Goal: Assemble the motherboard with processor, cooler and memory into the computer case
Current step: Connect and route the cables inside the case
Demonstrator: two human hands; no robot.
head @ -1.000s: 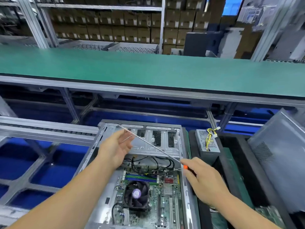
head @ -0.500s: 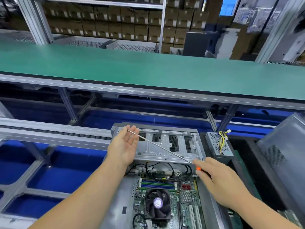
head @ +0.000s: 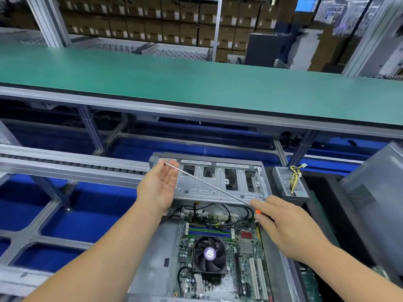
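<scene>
Two bare hands work above the open computer case (head: 220,192), which lies on its side at the bottom middle of the head view. Inside the case sits the motherboard (head: 237,258), with the cooler (head: 209,255) fan near its middle and the memory (head: 209,231) sticks just beyond the fan, under a bundle of black cables (head: 229,214). At the case's far end the drive cage (head: 220,182) spans its width. The right hand (head: 283,225) curls its fingers round the orange handle of a long screwdriver (head: 207,184), whose thin shaft slants across the drive cage. The left hand (head: 159,188), palm up with fingers relaxed and spread, supports the shaft's tip over the case's far left corner. Right of the case stands a power supply (head: 290,182) with yellow wires; beyond the case runs a green conveyor belt (head: 196,79).
</scene>
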